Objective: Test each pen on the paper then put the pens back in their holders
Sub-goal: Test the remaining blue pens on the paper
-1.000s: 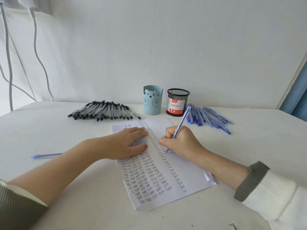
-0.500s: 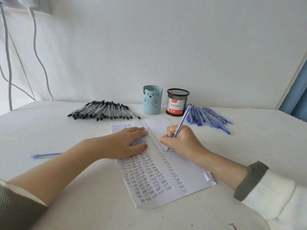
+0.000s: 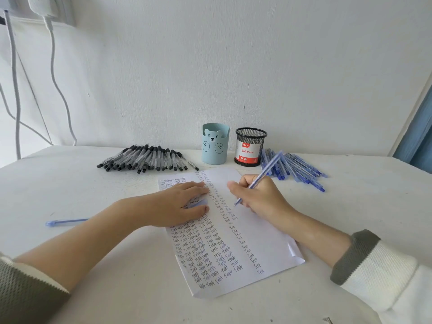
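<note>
We test a translucent blue ballpoint pen [image 3: 268, 167], gripped in our right hand [image 3: 259, 197], on the white paper sheet [image 3: 264, 232] under our flat left hand [image 3: 177, 204]; next, probably, the black mesh holder [image 3: 250, 146] at twelve o'clock.

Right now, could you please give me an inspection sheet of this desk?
Surface: white table, no spills seen.
Job's things: paper covered in columns of "Test"; black pens in a row left of the bear holder; blue pens heaped right of the mesh holder; no pens stick out of either holder.
Clutter: stray pen beside the left forearm; small blue cap under the left fingers.
Hands: left hand flat on the paper; right hand grips the held pen.
Cables: white cables hang at far left.
Surroundings: white wall; blue frame at right edge.
</note>
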The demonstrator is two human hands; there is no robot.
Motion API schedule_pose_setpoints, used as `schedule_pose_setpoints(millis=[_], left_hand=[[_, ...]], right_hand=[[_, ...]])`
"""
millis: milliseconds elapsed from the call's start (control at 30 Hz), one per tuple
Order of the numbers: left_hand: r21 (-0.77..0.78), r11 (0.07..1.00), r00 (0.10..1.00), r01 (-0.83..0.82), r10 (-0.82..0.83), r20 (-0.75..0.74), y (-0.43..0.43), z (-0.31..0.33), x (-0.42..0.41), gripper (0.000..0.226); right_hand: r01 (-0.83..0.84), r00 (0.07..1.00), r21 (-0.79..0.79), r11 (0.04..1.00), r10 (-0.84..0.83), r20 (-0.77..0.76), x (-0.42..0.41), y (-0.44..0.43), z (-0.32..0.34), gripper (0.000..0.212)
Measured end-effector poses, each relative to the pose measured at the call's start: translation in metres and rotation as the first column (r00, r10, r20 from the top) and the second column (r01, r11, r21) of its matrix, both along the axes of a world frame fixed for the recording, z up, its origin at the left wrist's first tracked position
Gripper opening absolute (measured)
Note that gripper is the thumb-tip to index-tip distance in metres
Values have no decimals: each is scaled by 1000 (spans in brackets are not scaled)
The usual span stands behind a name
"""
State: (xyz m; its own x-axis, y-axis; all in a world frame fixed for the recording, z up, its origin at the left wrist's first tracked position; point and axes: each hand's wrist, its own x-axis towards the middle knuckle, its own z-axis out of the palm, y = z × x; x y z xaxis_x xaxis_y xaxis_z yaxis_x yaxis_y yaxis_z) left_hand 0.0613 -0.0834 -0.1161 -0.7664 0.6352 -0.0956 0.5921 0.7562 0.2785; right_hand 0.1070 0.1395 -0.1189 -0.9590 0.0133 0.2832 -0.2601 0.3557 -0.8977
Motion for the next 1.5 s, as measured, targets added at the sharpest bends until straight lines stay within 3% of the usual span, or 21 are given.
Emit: schedule_pose_setpoints(millis=[100,200,333,433,533,600,667,767,867,1333,1500], left_hand=[[27,1000,1000,8,-9,20,-4,5,0,92],[114,993,1000,-16,16,-5,-5,10,2,76],[28,989,956,-146,148,-253,-11,9,-8,48],[-48,979,960,-200,186,-209,-19,1,-17,46],[-29,981,971,-190,184,-151,-20,-2,-20,47],[-46,980,968,-191,181,-172,-19,-3,-20,48],[-47,979,967,-196,185,-174,-19,-4,-21,48],[-20,982,971,-190,185,-150,-18,-4,-20,48],[-13,982,972,-187,183,-151,-18,-4,-19,48],[-20,980,965,-196,189,-180,-16,-4,-17,48],[-24,980,966,-198,191,-175,-15,-4,-17,47]], right_hand=[[-29,999,-135,990,34,35,-6,7,7,30],[-134,989,-146,980,142,49,-11,19,11,13],[-237,968,-87,967,244,68,-17,33,9,34],[-160,971,-255,953,199,134,-21,36,20,33],[-155,955,-336,929,228,191,-20,39,28,32],[-133,984,-136,982,147,101,-18,37,25,29],[-120,991,110,987,126,-50,-20,33,16,43],[-83,977,445,892,161,-141,-25,26,5,41],[-90,947,629,772,261,-185,-31,19,-4,33],[-157,925,725,670,357,-130,-22,4,-2,32],[-170,907,766,620,403,-124,-13,-7,-3,61]])
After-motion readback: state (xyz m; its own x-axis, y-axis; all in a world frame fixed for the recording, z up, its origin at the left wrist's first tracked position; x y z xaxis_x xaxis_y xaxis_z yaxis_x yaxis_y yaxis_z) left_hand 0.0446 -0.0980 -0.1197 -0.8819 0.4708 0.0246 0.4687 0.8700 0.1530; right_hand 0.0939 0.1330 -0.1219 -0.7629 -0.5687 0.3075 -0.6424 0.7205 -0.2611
